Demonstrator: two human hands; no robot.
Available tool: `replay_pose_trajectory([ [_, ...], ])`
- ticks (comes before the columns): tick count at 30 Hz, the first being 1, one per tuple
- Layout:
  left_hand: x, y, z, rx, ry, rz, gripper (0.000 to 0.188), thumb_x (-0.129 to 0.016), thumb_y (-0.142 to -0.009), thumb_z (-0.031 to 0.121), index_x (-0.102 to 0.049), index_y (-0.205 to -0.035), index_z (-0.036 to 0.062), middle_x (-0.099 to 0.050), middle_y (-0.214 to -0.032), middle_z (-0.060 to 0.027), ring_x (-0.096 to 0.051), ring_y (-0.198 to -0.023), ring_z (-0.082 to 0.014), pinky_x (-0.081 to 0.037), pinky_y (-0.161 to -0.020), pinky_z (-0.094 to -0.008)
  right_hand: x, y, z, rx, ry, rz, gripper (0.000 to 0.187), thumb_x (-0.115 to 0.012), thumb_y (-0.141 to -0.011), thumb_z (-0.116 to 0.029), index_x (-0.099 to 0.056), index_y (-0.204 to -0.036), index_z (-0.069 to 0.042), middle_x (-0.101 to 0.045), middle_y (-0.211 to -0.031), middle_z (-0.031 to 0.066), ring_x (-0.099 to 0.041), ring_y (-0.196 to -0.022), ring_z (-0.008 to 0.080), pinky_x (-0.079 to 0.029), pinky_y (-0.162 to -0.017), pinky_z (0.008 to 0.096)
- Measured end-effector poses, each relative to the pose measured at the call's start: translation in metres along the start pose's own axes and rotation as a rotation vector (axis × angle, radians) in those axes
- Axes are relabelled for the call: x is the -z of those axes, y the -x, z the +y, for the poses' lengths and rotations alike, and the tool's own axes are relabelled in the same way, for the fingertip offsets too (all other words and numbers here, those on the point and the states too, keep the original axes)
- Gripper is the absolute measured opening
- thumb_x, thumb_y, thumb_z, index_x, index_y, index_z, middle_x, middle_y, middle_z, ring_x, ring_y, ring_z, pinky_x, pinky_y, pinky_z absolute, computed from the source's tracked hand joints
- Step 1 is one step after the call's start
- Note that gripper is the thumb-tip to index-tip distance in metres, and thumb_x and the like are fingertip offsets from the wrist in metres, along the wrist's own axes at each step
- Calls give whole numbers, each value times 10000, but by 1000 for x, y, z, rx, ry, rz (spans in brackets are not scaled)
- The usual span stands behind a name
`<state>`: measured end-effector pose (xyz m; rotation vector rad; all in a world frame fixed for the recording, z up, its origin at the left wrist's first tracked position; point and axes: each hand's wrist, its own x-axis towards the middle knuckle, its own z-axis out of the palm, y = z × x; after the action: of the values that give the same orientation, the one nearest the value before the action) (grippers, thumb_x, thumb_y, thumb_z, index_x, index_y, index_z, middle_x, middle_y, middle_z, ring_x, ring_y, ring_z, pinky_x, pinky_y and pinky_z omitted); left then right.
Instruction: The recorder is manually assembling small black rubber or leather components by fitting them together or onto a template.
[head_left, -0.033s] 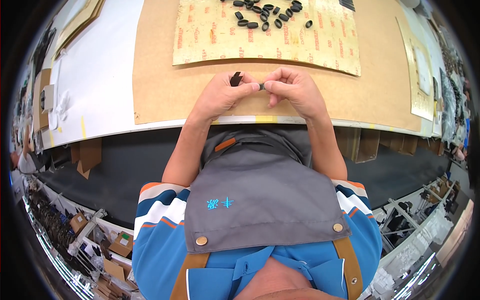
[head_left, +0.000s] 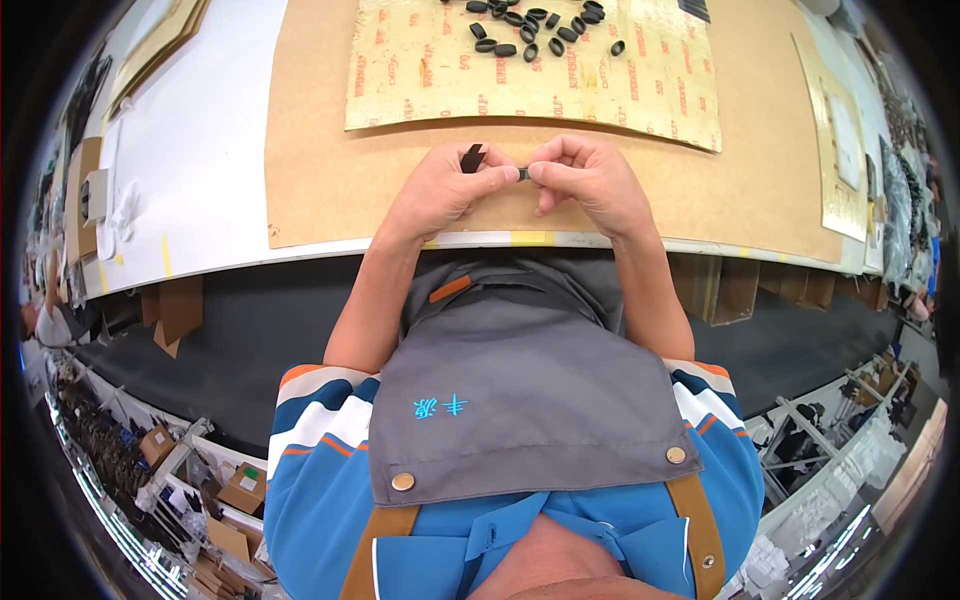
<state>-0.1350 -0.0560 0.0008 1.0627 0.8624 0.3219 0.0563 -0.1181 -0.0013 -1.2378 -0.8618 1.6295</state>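
Observation:
Fingertip to fingertip, my left hand (head_left: 440, 190) and my right hand (head_left: 595, 185) meet over the brown board at the near side of the table. Both are closed, pinching a small dark piece (head_left: 523, 174) between them. A flat black strip (head_left: 472, 158) sticks up from the closed fingers of my left hand. Whether the strip and the small piece are one thing is hidden by the fingers. Beyond my hands, several small black oval rings (head_left: 530, 50) lie loose on a yellowish printed sheet (head_left: 430, 100).
The brown board (head_left: 310, 190) lies on a white table (head_left: 200, 190) whose near edge runs just before my body. Cardboard boxes (head_left: 180, 308) stand under the table. A yellowish panel (head_left: 840, 200) is at the right, and a small carton (head_left: 88, 195) at the left.

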Motion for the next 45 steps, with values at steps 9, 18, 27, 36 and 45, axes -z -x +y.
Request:
replay_pose_trajectory([
  [9, -6, -4, -4, -78, -137, 100, 116, -615, -815, 163, -592, -772, 58, -397, -516, 81, -289, -417, -9, -193, -381, -204, 2, 2, 4, 4, 10, -49, 144, -607, -846, -65, -583, -952, 29, -623, -783, 64, -625, -674, 111, -518, -638, 235],
  [18, -7, -2, 3, 11, -94, 130, 134, -622, -774, 159, -594, -701, 50, -465, -597, 62, -380, -564, -25, -297, -490, -229, 21, 3, 5, 15, -86, -120, 199, -576, -863, -41, -577, -1045, 38, -651, -901, 122, -658, -833, 167, -533, -752, 262],
  [27, -7, -4, -3, -98, -207, 89, 130, -613, -809, 179, -586, -731, 79, -417, -548, 84, -317, -443, -9, -227, -392, -206, 12, 2, -10, -95, -35, -134, 137, -620, -838, -71, -593, -929, 28, -664, -808, 137, -672, -742, 182, -551, -697, 270],
  [36, -6, -8, 4, 18, -266, 83, 176, -624, -736, 193, -599, -678, 29, -486, -601, 38, -410, -575, -48, -319, -508, -242, 10, -4, -1, -100, -30, -104, 122, -638, -805, -64, -566, -860, 19, -634, -749, 96, -659, -694, 158, -550, -648, 251],
  [45, -7, -8, 6, 25, -259, 86, 163, -624, -735, 180, -604, -680, 28, -488, -602, 36, -407, -573, -48, -321, -509, -239, 9, -6, -2, -127, -8, -95, 134, -662, -794, -80, -554, -842, -16, -634, -717, 70, -626, -646, 115, -508, -628, 225],
])
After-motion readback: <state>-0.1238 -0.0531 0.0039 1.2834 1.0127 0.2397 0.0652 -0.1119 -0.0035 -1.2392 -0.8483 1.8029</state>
